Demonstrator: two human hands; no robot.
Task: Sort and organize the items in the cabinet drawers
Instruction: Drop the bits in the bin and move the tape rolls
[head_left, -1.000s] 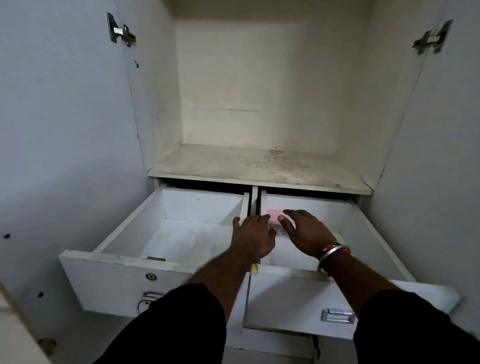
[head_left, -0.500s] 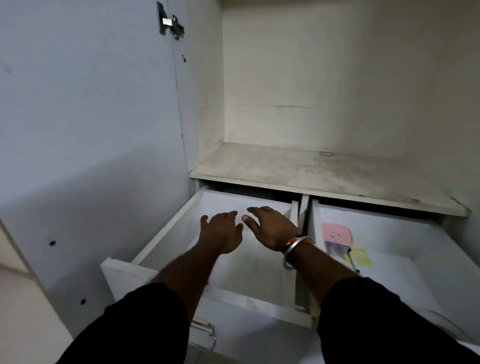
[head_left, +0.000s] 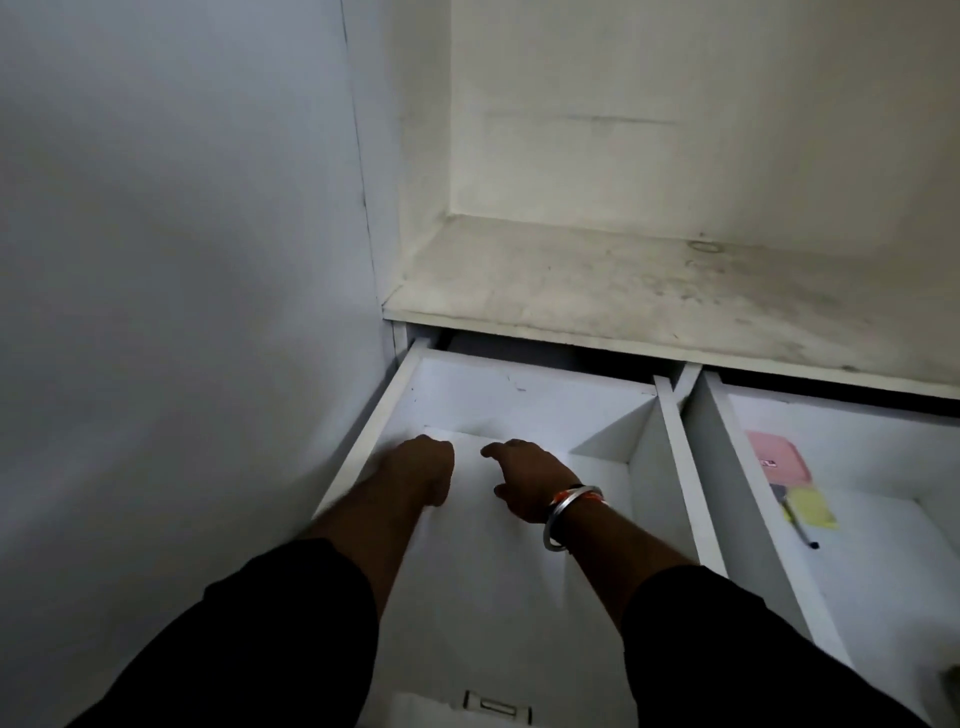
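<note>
Head view has both your hands down inside the open white left drawer (head_left: 519, 400), over the white paper sheet (head_left: 483, 571) lining its floor. Your left hand (head_left: 422, 467) bends its fingers under at the knuckles; the tips are hidden, so you cannot tell whether they pinch the sheet. Your right hand (head_left: 527, 480), a silver bangle (head_left: 549, 525) on its wrist, sits just beside it with fingers loosely straight and close together. In the open white right drawer (head_left: 883, 571), a flat pink box (head_left: 777, 457), a yellow note pad (head_left: 813, 509) and a thin pen (head_left: 802, 527) lie near the left wall
</note>
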